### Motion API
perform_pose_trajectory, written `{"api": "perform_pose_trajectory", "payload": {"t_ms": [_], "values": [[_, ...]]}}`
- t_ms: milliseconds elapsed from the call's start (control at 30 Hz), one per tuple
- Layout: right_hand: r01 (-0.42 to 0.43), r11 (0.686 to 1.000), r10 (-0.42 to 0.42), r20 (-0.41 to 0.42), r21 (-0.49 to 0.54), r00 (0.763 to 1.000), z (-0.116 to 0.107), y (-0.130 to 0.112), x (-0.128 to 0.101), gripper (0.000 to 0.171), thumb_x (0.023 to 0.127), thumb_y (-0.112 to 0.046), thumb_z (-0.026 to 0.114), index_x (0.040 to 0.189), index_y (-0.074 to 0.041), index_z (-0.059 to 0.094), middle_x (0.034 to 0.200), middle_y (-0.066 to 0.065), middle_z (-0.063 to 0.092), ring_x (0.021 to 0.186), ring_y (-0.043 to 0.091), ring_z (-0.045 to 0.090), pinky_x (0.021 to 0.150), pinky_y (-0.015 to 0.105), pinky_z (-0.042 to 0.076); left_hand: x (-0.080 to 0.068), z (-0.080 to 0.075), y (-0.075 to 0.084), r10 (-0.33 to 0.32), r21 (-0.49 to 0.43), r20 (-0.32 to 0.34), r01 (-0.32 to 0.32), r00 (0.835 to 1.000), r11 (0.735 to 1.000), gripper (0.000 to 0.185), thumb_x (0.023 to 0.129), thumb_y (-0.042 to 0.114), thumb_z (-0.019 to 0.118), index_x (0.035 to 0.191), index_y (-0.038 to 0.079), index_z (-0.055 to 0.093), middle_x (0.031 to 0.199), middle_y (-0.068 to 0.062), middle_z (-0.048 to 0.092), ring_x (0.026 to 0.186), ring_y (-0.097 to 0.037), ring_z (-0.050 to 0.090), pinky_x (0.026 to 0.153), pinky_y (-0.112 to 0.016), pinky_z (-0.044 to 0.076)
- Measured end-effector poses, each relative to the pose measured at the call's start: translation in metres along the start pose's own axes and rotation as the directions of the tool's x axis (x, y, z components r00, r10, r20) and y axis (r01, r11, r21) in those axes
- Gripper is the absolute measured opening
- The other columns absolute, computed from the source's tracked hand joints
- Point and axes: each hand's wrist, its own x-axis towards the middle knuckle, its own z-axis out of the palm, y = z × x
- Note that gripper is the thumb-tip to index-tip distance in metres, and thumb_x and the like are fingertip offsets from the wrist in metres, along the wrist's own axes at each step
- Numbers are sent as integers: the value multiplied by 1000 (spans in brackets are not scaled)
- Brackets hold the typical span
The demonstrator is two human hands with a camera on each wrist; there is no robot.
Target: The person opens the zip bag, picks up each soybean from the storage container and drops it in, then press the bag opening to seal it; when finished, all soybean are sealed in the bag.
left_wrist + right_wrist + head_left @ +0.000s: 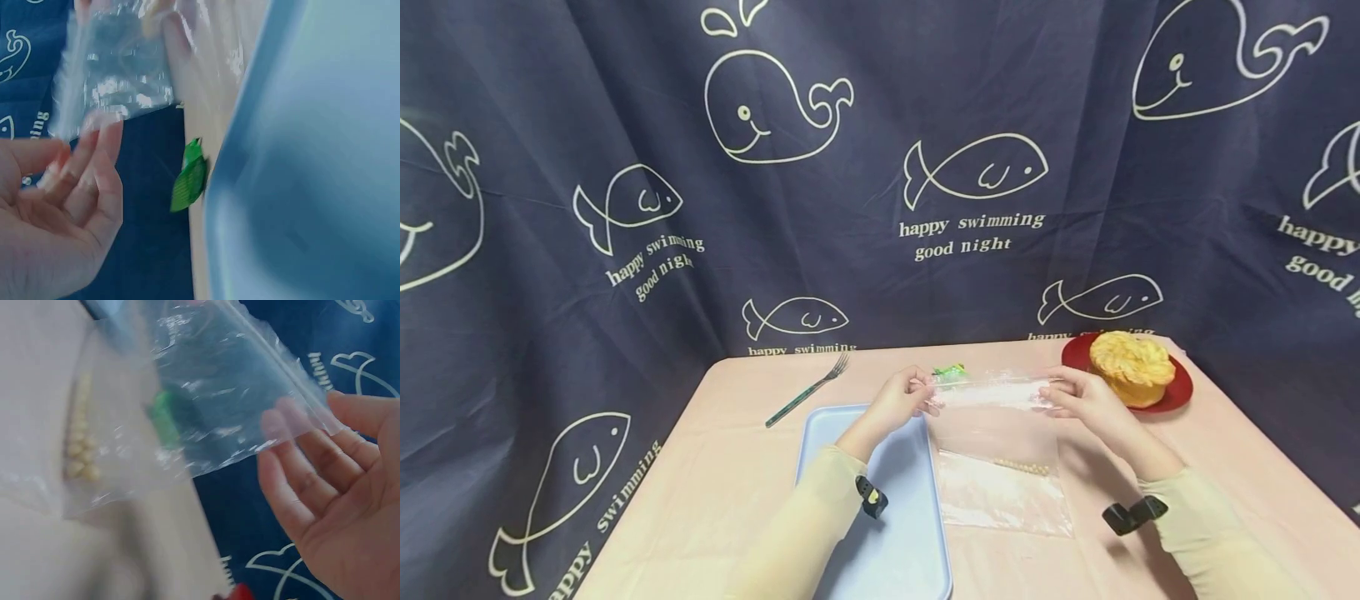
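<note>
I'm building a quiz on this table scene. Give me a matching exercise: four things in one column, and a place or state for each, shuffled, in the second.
Things:
1. fork
2. cake
3. bag
4. tray

Places or states:
A. on the red plate
B. held at its top edge by the left hand and right hand
C. lies under the left forearm
D. on the cloth, beyond the tray's far left corner

Pairs: 1-D, 2-A, 3-B, 4-C

Even soft light, blurred wrist views
</note>
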Motion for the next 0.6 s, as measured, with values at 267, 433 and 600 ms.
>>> {"api": "perform_pose_trajectory", "payload": {"t_ms": [267,433,600], "values": [[-183,983,183,106,-7,977,8,33,0,57,102,-6,59,145,18,30,117,26,68,92,14,70,79,36,59,0,20,-13,-250,-110,-58,243,966,964,19,106,12,52,110,-6,54,92,-19,67,86,-37,73,77,-40,60],[-208,978,198,200,31,960,8,43,-3,55,102,1,54,146,18,26,108,30,69,90,25,72,76,40,60,-6,22,-16,-349,-89,21,350,937,933,31,107,17,52,116,-12,54,90,-23,72,84,-36,74,75,-39,61],[-263,965,259,218,-11,941,7,48,-7,54,101,-1,57,145,17,32,102,24,70,87,27,71,74,40,60,-11,23,-12,-376,-79,80,382,923,921,40,105,17,53,124,-18,51,92,-28,72,88,-38,74,77,-40,60]]}}
